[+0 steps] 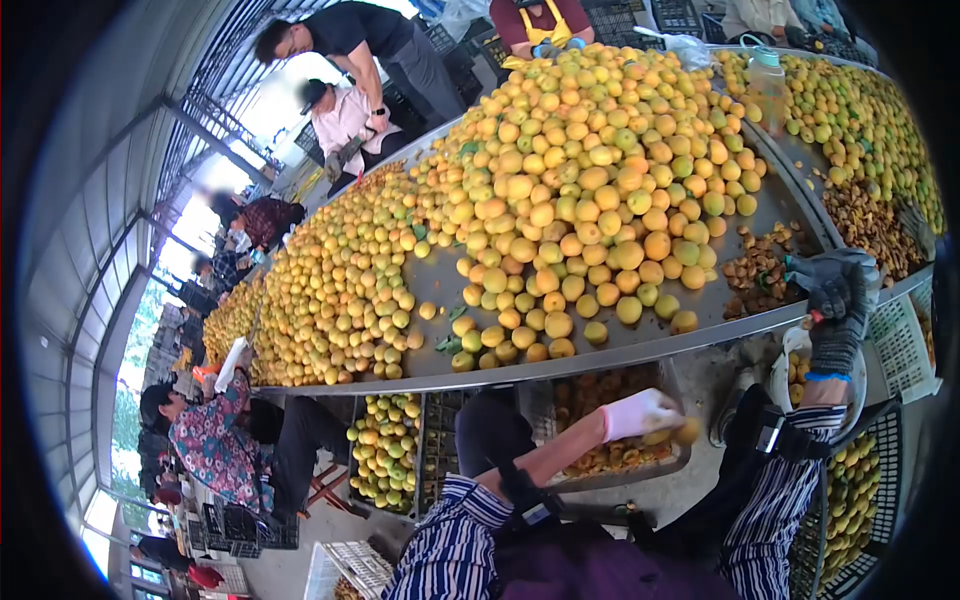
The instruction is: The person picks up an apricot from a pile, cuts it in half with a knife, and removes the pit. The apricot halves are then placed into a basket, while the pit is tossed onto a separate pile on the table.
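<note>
My left hand [637, 416], in a white and pink glove, is raised over a tray [683, 462] of orange fruit pieces below the table edge. Its fingers are curled, blurred by motion, around a yellow-orange apricot [656, 437]; another orange fruit piece [687, 431] shows just beyond the fingertips. In a dark grey knitted glove, my right hand [843, 295] is closed at the table's front rim, beside a heap of brown stones [762, 272]. A small red-orange bit shows at its fingers, but what it holds is hidden. Whole apricots [590, 200] are piled high on the metal table [640, 347].
A white bucket [862, 385] with fruit stands below my right hand, near a black crate [880, 480]. Fruit-filled crates [385, 450] sit left of my knees. A bottle [766, 90] stands at the table's far side. Several people work around the table.
</note>
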The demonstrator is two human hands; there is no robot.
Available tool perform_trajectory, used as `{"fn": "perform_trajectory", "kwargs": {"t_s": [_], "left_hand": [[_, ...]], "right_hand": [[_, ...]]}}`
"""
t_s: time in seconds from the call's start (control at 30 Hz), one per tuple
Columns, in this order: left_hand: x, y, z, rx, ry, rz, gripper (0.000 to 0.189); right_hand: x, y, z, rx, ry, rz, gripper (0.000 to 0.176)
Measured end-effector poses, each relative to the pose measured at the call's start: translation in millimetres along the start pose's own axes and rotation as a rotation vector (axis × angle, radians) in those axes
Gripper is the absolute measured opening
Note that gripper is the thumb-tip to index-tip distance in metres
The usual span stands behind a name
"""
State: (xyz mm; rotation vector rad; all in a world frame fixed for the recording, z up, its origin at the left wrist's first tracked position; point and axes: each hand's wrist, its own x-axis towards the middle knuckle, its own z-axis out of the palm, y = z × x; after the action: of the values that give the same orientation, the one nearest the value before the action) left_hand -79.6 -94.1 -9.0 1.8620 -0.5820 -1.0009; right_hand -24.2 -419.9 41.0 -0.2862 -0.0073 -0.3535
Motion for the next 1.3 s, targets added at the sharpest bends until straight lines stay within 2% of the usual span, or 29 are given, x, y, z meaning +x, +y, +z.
{"fn": "perform_trajectory", "kwargs": {"t_s": [0.03, 0.1, 0.13, 0.17, 0.2, 0.23, 0.3, 0.37, 0.43, 0.5, 0.6, 0.63, 0.7, 0.77, 0.83, 0.9, 0.93, 1.0, 1.07, 1.13, 1.17, 1.23, 1.3], "left_hand": [[-10.4, -17.4, 4.6, -0.040, 0.005, -0.205, 0.037], [-27.8, -32.9, 9.8, -0.162, 0.202, -0.350, 0.044], [-32.0, -43.8, 14.0, -0.170, 0.201, -0.346, 0.044], [-35.9, -53.3, 16.0, 0.083, 0.353, -0.310, 0.049], [-38.4, -63.0, 16.2, 0.337, 0.505, -0.272, 0.055], [-46.9, -54.9, 12.3, 0.325, 0.506, -0.275, 0.055], [-73.3, -17.9, -4.7, 0.385, 0.441, -0.303, 0.060], [-97.3, -8.9, -21.3, 0.366, 0.404, -0.250, 0.054], [-116.5, 4.3, -49.2, 0.280, 0.370, -0.126, 0.045], [-127.8, 16.9, -85.9, 0.274, 0.481, -0.075, 0.042], [-110.3, 5.6, -149.2, 0.439, 0.829, 0.065, 0.038], [-98.6, 1.2, -170.6, 0.451, 0.956, 0.091, 0.037], [-71.5, -7.4, -211.7, 0.628, 1.069, -0.009, 0.045], [-43.9, -11.4, -242.0, 0.856, 1.167, 0.029, 0.054], [-20.8, -9.3, -262.9, 0.918, 1.121, -0.093, 0.060], [3.7, -24.8, -280.5, 1.022, 1.154, -0.123, 0.057], [9.9, -26.2, -286.4, 1.027, 1.145, -0.108, 0.057], [14.4, -31.9, -295.1, 1.056, 1.078, -0.146, 0.053], [1.5, -17.3, -285.0, 1.046, 1.090, -0.048, 0.050], [-21.8, 3.4, -269.4, -0.105, 0.745, 0.173, 0.044], [-34.0, 5.9, -254.2, -0.280, 0.598, 0.285, 0.047], [-57.7, 28.3, -215.4, -0.456, 0.447, 0.320, 0.052], [-67.2, 32.2, -187.6, -0.358, 0.458, 0.350, 0.053]], "right_hand": [[2.7, 11.6, -5.4, 0.038, 0.041, 0.056, 0.018], [-2.9, 42.5, 12.4, 0.009, -0.036, 0.101, 0.015], [-7.9, 56.5, 22.6, -0.122, 0.072, 0.115, 0.013], [-9.4, 68.3, 27.2, -0.251, 0.177, 0.127, 0.011], [-8.4, 79.5, 20.5, -0.260, 0.160, 0.154, 0.012], [-9.0, 92.1, 18.4, -0.269, 0.161, 0.161, 0.012], [-13.5, 112.7, 21.2, -0.281, 0.322, 0.170, 0.015], [-27.6, 135.2, 34.1, -0.352, 0.373, 0.149, 0.017], [-29.0, 153.8, 29.1, -0.505, 0.348, 0.349, 0.025], [-36.7, 171.2, 40.0, -0.656, 0.292, 0.429, 0.026], [-35.9, 192.0, 71.5, -0.854, 0.186, 0.449, 0.025], [-35.1, 197.4, 77.1, -0.905, 0.076, 0.451, 0.026], [-32.5, 207.3, 78.3, -0.963, -0.044, 0.491, 0.028], [-37.7, 220.0, 80.8, -0.932, 0.041, 0.542, 0.026], [-38.6, 236.3, 56.7, -0.859, 0.078, 0.634, 0.027], [-49.2, 239.6, 69.2, -0.897, 0.058, 0.643, 0.027], [-49.7, 237.1, 77.5, -0.893, 0.070, 0.696, 0.026], [-46.6, 236.4, 72.6, -0.891, 0.060, 0.678, 0.025], [-47.7, 229.3, 78.7, -0.914, 0.075, 0.688, 0.024], [-49.9, 221.0, 85.2, -0.843, 0.076, 0.716, 0.024], [-52.8, 219.6, 84.6, -0.791, 0.057, 0.763, 0.023], [-58.2, 219.8, 81.1, -0.737, 0.054, 0.798, 0.025], [-65.3, 217.8, 80.7, -0.666, -0.150, 0.812, 0.028]]}}
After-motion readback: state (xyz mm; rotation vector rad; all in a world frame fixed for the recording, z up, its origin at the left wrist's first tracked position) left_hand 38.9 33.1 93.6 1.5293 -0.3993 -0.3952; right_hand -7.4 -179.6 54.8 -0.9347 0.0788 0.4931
